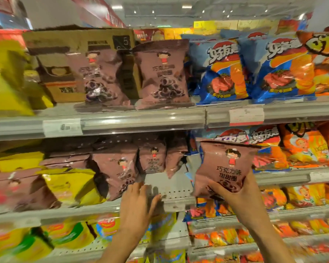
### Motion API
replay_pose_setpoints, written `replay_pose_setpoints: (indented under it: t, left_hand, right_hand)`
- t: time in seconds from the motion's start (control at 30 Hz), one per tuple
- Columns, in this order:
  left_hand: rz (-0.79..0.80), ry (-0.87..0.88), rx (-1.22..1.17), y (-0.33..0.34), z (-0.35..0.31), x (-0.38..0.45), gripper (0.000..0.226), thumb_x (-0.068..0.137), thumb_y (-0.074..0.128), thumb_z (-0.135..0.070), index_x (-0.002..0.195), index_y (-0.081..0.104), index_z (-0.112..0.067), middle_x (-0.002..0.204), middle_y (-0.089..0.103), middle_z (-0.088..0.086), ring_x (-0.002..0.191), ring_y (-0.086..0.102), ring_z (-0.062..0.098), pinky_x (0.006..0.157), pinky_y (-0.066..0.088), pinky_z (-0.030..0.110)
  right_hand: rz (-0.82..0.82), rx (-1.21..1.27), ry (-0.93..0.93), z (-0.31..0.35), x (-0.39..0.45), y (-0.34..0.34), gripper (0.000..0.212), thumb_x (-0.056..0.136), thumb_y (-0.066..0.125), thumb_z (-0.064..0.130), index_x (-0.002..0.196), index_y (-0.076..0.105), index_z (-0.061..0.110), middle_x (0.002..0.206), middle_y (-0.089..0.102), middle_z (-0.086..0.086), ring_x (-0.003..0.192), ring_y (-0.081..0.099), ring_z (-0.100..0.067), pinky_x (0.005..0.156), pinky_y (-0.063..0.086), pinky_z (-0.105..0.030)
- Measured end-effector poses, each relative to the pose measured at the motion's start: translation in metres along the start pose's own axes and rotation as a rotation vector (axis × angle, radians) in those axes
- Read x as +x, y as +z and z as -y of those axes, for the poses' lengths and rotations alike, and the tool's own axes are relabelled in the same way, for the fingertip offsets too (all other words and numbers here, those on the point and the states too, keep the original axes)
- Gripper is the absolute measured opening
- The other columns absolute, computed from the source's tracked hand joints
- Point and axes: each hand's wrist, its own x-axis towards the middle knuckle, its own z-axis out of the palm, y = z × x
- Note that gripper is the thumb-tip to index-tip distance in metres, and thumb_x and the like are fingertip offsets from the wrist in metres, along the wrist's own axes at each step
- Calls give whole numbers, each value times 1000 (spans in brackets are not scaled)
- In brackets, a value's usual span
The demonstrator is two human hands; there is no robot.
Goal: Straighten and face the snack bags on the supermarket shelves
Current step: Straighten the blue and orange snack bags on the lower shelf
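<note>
Reaching up from the bottom of the view, the right hand (234,194) grips a brown chocolate ring snack bag (223,168) by its lower edge, fingers curled over the front and thumb behind, holding it upright and facing forward in front of the middle shelf (179,203) (its cartoon child and dark rings are plain to read). The left hand (139,200) lies just beside it to the left, fingers straight and spread, holding nothing, fingertips at the front lip of the same shelf where a bare perforated patch shows. Left of that gap a leaning brown bag (115,170) tilts against its neighbours, with more brown bags (152,158) standing further back and yellow bags (72,185) lying askew beyond it. Right of the held bag, orange bags (304,147) and blue bags (264,137) fill the row. Higher and deeper, the upper shelf (141,120) carries two upright brown bags (162,73) in front of a cardboard carton (65,54), then blue crisp bags (224,71) to the right. A red-and-white price label (246,115) sits on the upper rail
</note>
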Motion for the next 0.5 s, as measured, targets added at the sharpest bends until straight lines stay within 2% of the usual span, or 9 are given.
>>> replay_pose_setpoints:
  t: [0.07, 0.13, 0.23, 0.3, 0.37, 0.4, 0.5]
  left_hand:
    - [41, 15, 58, -3, 26, -12, 30, 85, 74, -40, 93, 68, -12, 91, 60, 9, 86, 59, 34, 72, 51, 44]
    - [105, 12, 40, -3, 42, -20, 26, 91, 67, -37, 103, 69, -15, 99, 60, 6, 96, 58, 32, 80, 48, 42]
    - [181, -2, 55, -1, 48, -24, 28, 96, 57, -33, 121, 64, -24, 110, 58, -2, 110, 53, 24, 89, 42, 36]
    - [185, -36, 40, 0, 48, -23, 30, 97, 53, -29, 126, 61, -27, 113, 58, -5, 114, 51, 21, 90, 41, 35]
    - [170, -72, 9, 0, 47, -20, 29, 98, 54, -29, 125, 64, -27, 111, 60, -4, 112, 54, 21, 87, 43, 35]
    - [158, -81, -4, -1, 45, -19, 26, 98, 55, -30, 120, 67, -25, 106, 62, -3, 108, 56, 22, 84, 44, 36]
    - [119, -105, -22, -2, 42, -19, 25, 98, 57, -34, 115, 71, -24, 100, 64, -2, 103, 57, 23, 80, 44, 37]
  right_hand:
    - [35, -13, -22, 9, -7, 30, 80, 55, 84, 57, 124, 47, 42, 109, 68, 23, 92, 65, 14, 67, 51, -5]
    - [74, -41, -37, 13, -11, 61, 71, 62, 91, 45, 117, 46, 43, 106, 69, 20, 91, 66, 11, 68, 53, -7]
    - [104, -116, -62, 11, -10, 104, 74, 64, 93, 38, 119, 48, 22, 102, 73, 7, 92, 72, -9, 77, 61, -30]
    - [114, -147, -58, 3, -2, 128, 75, 66, 92, 39, 120, 48, 14, 104, 71, 0, 96, 69, -19, 84, 58, -36]
    - [135, -186, 16, -9, 11, 144, 81, 65, 92, 47, 124, 45, 16, 109, 65, 3, 101, 64, -20, 91, 52, -31]
    - [157, -196, 62, -15, 18, 150, 88, 64, 90, 52, 130, 44, 17, 115, 63, 3, 107, 62, -21, 96, 51, -33]
    - [244, -197, 142, -29, 32, 159, 111, 60, 86, 64, 147, 34, 19, 135, 59, -5, 124, 58, -27, 105, 50, -49]
